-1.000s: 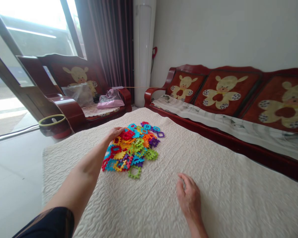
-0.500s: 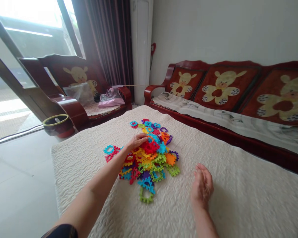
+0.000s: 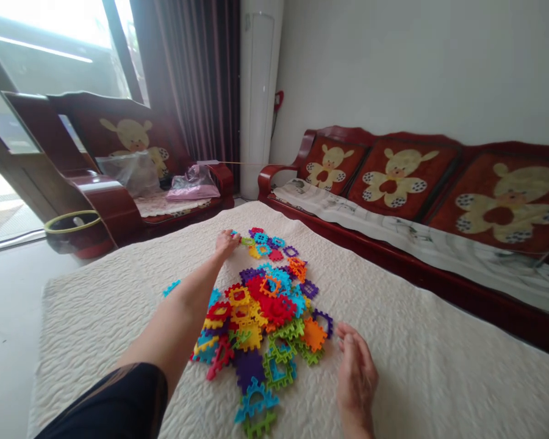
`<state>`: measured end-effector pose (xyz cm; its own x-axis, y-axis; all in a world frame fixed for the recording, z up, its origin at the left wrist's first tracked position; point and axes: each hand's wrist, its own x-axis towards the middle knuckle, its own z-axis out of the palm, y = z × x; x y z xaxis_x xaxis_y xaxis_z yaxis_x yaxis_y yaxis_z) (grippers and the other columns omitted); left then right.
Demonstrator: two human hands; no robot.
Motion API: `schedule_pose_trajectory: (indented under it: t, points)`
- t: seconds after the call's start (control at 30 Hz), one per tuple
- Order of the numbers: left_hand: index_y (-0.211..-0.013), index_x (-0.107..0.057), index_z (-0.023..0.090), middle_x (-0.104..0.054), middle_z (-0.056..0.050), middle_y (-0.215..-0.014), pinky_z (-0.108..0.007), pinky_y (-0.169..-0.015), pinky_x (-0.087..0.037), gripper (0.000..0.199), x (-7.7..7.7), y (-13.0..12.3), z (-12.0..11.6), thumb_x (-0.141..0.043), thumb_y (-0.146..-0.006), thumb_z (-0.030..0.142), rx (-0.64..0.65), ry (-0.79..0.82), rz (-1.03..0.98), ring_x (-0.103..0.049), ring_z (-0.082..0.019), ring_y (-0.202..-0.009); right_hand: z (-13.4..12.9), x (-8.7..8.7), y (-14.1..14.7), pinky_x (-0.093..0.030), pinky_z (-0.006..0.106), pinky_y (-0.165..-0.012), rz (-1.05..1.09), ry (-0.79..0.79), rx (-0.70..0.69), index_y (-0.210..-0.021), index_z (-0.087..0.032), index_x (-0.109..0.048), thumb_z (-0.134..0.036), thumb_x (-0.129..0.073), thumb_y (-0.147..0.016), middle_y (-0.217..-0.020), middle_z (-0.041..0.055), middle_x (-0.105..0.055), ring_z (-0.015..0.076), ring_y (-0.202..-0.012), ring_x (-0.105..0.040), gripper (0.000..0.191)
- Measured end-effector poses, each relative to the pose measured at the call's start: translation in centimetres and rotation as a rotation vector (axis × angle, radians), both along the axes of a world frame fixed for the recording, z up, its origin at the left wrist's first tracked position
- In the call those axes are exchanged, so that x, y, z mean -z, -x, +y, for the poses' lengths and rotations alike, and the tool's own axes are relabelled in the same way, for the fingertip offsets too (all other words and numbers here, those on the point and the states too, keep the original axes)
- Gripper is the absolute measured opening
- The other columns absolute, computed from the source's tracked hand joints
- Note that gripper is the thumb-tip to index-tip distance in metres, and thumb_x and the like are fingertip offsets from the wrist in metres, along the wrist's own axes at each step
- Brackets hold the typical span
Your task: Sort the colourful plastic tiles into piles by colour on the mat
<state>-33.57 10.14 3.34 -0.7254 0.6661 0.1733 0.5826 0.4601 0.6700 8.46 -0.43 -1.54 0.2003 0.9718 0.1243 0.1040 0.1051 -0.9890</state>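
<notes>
A heap of colourful plastic interlocking tiles (image 3: 265, 311) lies spread on a cream quilted cover (image 3: 416, 366). My left hand (image 3: 226, 242) reaches to the far end of the heap, fingers resting on the small tiles there; whether it grips one is unclear. My right hand (image 3: 357, 375) lies on the cover at the near right edge of the heap, fingers apart, touching an orange tile (image 3: 313, 334) and a purple tile (image 3: 322, 318). A lone blue tile (image 3: 171, 287) lies to the left of my forearm.
A red wooden sofa (image 3: 439, 183) with bear cushions runs along the right side. A matching armchair (image 3: 119, 164) with plastic bags stands at the back left, beside a round bin (image 3: 66, 228). A white standing air conditioner (image 3: 256, 91) fills the corner.
The heap has been dragged nearer to me and spread out. My left hand moved from the heap's middle to its far end. My right hand shifted to the heap's near right edge.
</notes>
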Motion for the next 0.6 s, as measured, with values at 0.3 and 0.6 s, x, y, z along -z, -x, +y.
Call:
schedule_pose_trajectory:
  t: [0.3, 0.6]
  points:
    - [-0.114, -0.073, 0.024, -0.07, -0.01, -0.121, -0.037, -0.1, -0.045, 0.045, 0.9, -2.2, 3.0, -0.067, -0.076, 0.049, 0.212, 0.145, 0.058, -0.061, -0.03, -0.115, 0.2, 0.5, 0.0, -0.054, 0.035, -0.088, -0.035, -0.013, -0.014, -0.107, -0.015, -0.07, -0.064, -0.051, -0.087, -0.109, 0.0137, -0.075, 0.0271, -0.103, -0.069, 0.056]
    - [-0.103, -0.075, 0.02, -0.073, -0.009, -0.09, -0.032, -0.082, -0.048, 0.054, -1.0, -3.1, 3.7, -0.036, -0.093, 0.055, 0.22, 0.096, 0.109, -0.066, -0.024, -0.09, -0.3, 0.2, 0.3, -0.055, 0.034, -0.082, -0.021, -0.017, -0.011, -0.103, -0.015, -0.071, -0.064, -0.052, -0.087, -0.103, 0.0133, -0.076, 0.0267, -0.096, -0.07, 0.055]
